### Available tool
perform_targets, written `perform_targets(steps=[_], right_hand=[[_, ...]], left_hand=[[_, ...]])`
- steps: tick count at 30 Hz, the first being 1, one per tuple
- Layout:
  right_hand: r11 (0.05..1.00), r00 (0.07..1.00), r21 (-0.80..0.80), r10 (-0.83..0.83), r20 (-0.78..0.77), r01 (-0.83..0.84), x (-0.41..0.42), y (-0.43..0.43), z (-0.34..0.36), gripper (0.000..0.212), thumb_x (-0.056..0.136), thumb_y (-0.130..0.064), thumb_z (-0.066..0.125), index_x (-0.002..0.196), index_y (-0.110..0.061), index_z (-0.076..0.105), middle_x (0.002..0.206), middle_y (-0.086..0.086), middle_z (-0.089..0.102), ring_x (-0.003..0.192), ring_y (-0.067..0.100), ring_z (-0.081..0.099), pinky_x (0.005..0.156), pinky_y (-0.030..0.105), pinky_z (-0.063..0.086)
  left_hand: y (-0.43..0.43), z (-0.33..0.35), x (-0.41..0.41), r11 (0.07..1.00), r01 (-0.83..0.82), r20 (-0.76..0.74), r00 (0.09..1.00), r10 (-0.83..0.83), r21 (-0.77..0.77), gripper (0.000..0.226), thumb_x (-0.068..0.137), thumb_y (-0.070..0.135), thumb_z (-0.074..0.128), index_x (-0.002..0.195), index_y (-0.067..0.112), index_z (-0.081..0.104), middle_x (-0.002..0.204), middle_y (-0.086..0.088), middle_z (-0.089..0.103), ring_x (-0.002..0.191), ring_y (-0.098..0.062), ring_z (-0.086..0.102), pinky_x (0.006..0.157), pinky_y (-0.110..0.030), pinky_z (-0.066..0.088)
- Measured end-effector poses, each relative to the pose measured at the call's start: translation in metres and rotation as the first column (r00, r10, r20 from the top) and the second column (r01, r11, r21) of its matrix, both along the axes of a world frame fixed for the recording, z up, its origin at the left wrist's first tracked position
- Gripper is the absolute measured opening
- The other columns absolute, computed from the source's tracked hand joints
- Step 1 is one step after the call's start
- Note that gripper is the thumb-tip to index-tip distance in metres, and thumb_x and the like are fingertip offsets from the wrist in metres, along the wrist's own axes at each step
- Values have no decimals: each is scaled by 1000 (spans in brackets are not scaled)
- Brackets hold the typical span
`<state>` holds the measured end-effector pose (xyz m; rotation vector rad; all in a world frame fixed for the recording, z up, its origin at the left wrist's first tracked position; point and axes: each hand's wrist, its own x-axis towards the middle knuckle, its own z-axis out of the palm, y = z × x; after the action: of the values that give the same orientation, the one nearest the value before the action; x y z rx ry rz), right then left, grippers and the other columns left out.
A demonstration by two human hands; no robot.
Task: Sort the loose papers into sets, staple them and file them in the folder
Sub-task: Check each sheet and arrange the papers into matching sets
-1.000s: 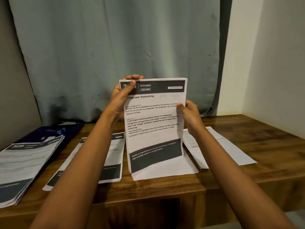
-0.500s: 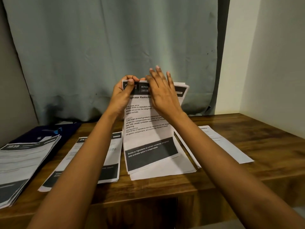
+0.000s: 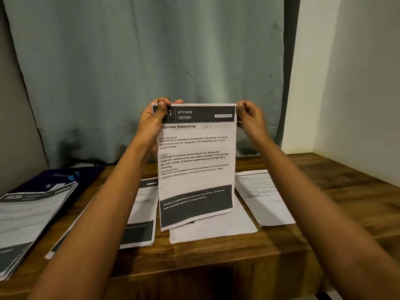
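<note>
**Squaring the kitchen set before stapling**

While the left hand [image 3: 154, 120] pinched the top left corner and the right hand [image 3: 249, 118] the top right, the kitchen sheets [image 3: 195, 163] stood upright, bottom edge touching the bench [image 3: 324, 224] between flat piles. Tapping that edge down while holding loosely would likely align the pages; no stapler was visible.

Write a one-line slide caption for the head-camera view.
Both hands hold a Kitchen sheet upright above sorted paper piles.
</note>
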<state>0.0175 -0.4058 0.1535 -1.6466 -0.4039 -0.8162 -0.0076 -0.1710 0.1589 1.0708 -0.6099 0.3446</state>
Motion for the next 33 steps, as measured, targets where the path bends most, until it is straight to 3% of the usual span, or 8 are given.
perform_targets(steps=[2, 4, 7, 11, 16, 23, 28, 33], right_hand=[[982, 982, 114, 161, -103, -149, -12, 3, 0, 33, 102, -31, 37, 111, -5, 56, 107, 20, 63, 88, 20, 63, 74, 29, 56], [966, 946, 98, 253, -201, -238, -23, 0, -6, 41, 102, -38, 31, 123, -12, 53, 121, 11, 63, 106, 22, 63, 83, 29, 54], [924, 879, 45, 376, -293, -380, -34, -9, -27, 38, 101, -43, 29, 118, -25, 57, 125, 2, 63, 116, 21, 60, 96, 37, 50], [891, 837, -48, 405, -368, -452, -45, -20, -62, 24, 101, -26, 40, 113, -20, 60, 112, -3, 69, 104, 15, 67, 85, 26, 55], [921, 826, -43, 326, -459, -387, -45, -34, -105, 23, 99, -22, 44, 117, -20, 59, 120, -2, 65, 108, 14, 64, 88, 28, 54], [984, 825, 53, 173, -538, -171, -43, -62, -113, 18, 101, -20, 43, 105, -18, 60, 108, 1, 67, 100, 19, 62, 89, 34, 49], [1000, 758, 16, 22, -652, -16, -46, -97, -104, 21, 102, -18, 42, 87, -19, 57, 90, 0, 63, 82, 15, 58, 71, 27, 47], [997, 686, -43, -78, -723, 69, -49, -144, -100, 18, 99, -19, 49, 99, -6, 61, 98, 13, 68, 88, 26, 65, 71, 32, 53]], left_hand=[[-2, 7, 1, 998, -23, -78, 997, 19, -55, 21, 102, 20, 42, 82, 16, 51, 94, -6, 74, 91, -22, 70, 77, -39, 59], [-2, 15, 2, 991, -63, -162, 986, 44, -119, 22, 101, 20, 44, 81, 16, 52, 88, -5, 75, 85, -21, 71, 69, -39, 60], [0, 20, 7, 972, -124, -244, 967, 74, -200, 24, 101, 15, 44, 78, 16, 50, 66, 2, 71, 67, -14, 70, 58, -36, 59], [7, 14, 17, 959, -165, -341, 937, 80, -230, 21, 101, 17, 45, 82, 16, 52, 56, 3, 68, 58, -12, 69, 63, -40, 59], [7, -3, 27, 958, -201, -420, 902, 100, -205, 17, 100, 19, 48, 84, 15, 55, 71, -5, 69, 57, -16, 69, 60, -42, 60], [-35, -46, 30, 994, -90, -471, 876, 105, 55, 32, 99, 34, 47, 114, 7, 56, 102, -15, 71, 86, -29, 71, 74, -48, 58], [-93, -94, 27, 945, 31, -459, 879, 129, 325, 19, 101, 10, 42, 105, 14, 61, 116, -11, 66, 86, -20, 67, 73, -35, 55], [-147, -116, 36, 957, 56, -509, 855, 101, 284, 29, 98, -1, 42, 118, 9, 60, 122, -11, 64, 94, -25, 66, 80, -37, 54]])
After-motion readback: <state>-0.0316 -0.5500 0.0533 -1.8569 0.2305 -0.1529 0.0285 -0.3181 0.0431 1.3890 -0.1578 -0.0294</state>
